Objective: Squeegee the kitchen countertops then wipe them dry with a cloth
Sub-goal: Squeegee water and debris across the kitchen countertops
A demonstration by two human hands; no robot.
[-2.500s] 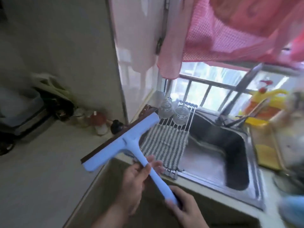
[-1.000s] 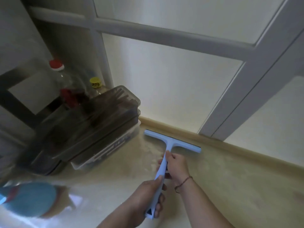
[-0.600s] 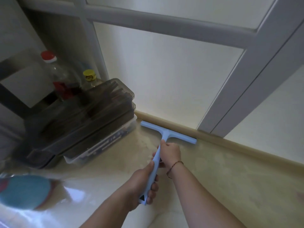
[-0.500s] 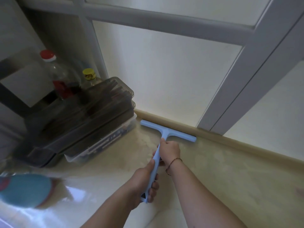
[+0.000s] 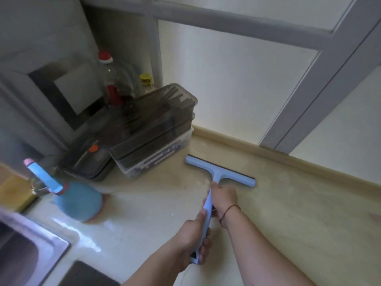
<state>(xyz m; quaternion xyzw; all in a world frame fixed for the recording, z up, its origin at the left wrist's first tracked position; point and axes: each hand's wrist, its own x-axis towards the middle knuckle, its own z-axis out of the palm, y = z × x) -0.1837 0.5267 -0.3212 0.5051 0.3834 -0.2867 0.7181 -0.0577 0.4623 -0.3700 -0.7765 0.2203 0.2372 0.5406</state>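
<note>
One view only, worn on the head, looking forward and steeply down over a pale countertop (image 5: 288, 234) toward its back corner, wide-angle with straight frame bars bowing near the edges. Close in: both forearms entering from the bottom edge, left hand (image 5: 191, 240) and right hand (image 5: 223, 198) near centre, the wall panels (image 5: 237, 89) filling the top half. At far left, blurred and probably only clipped, a sink rim (image 5: 41, 240) at the lower corner.

Squeegee (image 5: 219, 171) on countertop (image 5: 288, 219), right of stacked containers (image 5: 152, 131)
</note>
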